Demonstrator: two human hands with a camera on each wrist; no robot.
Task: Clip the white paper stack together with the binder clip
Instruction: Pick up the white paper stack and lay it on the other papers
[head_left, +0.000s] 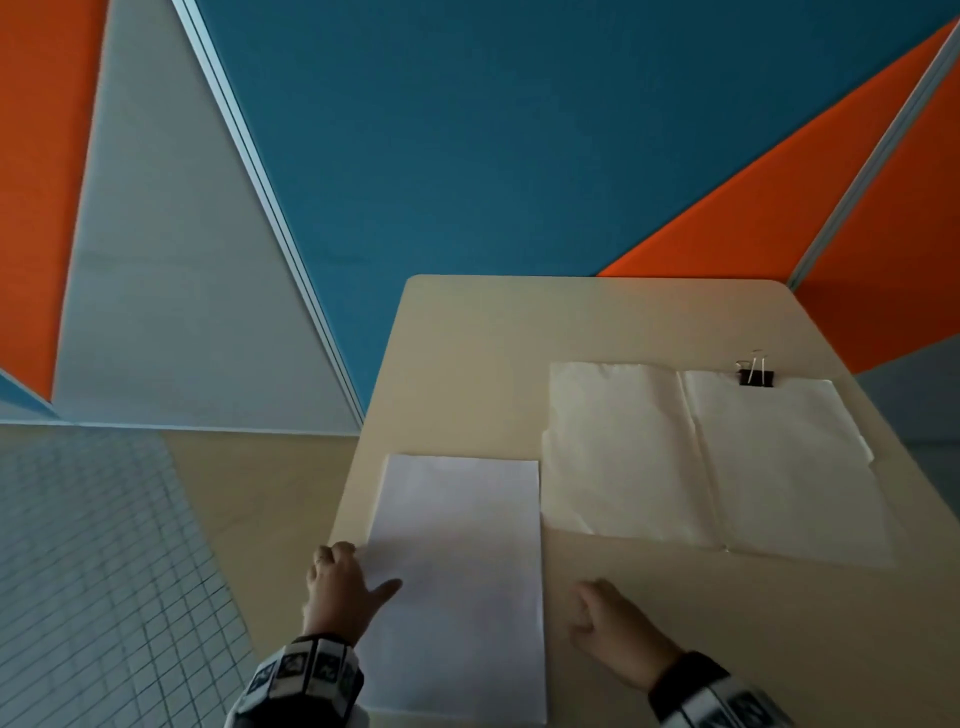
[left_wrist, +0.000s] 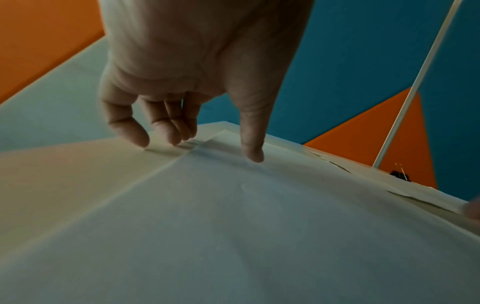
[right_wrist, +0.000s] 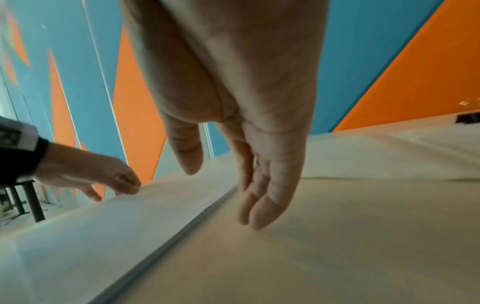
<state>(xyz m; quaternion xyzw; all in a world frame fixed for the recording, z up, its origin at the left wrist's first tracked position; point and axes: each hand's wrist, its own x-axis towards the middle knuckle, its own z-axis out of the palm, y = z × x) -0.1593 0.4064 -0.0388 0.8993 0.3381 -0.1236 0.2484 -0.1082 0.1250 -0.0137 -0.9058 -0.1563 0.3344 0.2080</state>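
**Near edge first: squaring the stack, clip not yet fetched**

Along the near edge of the counter (head_left: 467, 322) lies the white paper stack (head_left: 462, 571), its long side running away from me. My left hand (head_left: 340, 584) sits at its left edge: the thumb lies on the top sheet, and the fingers (left_wrist: 135, 131) curl loosely down to the counter just beside the paper edge. They press and steady the stack without pinching it. My right hand (head_left: 615, 621) rests just beside the stack's right edge, on the bare counter, fingers relaxed and nearly straight, holding nothing.

I judge this to be the opening step: both hands bracket the stack as if to square its sides, and nothing is clipped.

Farther back, toward the right side of the counter, two cream sheets (head_left: 701, 457) lie side by side, wrinkled and overlapping slightly. At the far edge of the right-hand sheet stands the binder clip (head_left: 756, 375), black with wire handles up, well apart from both hands. Whether it bites that sheet or merely sits at its edge I cannot tell.

Next, I think my right hand must reach to the far right for the clip, squeeze its handles to spread the mouth, and bring it to one edge of the white stack while my left keeps the sheets aligned. The risk is the top sheets sliding askew as I reach.
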